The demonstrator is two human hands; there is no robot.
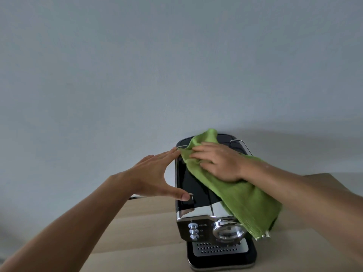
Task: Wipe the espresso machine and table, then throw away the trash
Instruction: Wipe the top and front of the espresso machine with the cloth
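A black and chrome espresso machine stands on a light wooden table, back against the wall. A green cloth lies over its top and hangs down the right side. My right hand presses flat on the cloth near the back of the machine's top. My left hand rests against the machine's left side, fingers spread, thumb near the front edge, fingertips at the back corner. It holds nothing. The machine's right side is hidden by the cloth.
A plain grey-white wall rises right behind the machine. The machine's drip tray juts toward me at the bottom. A thin dark object lies at the table's far edge on the left.
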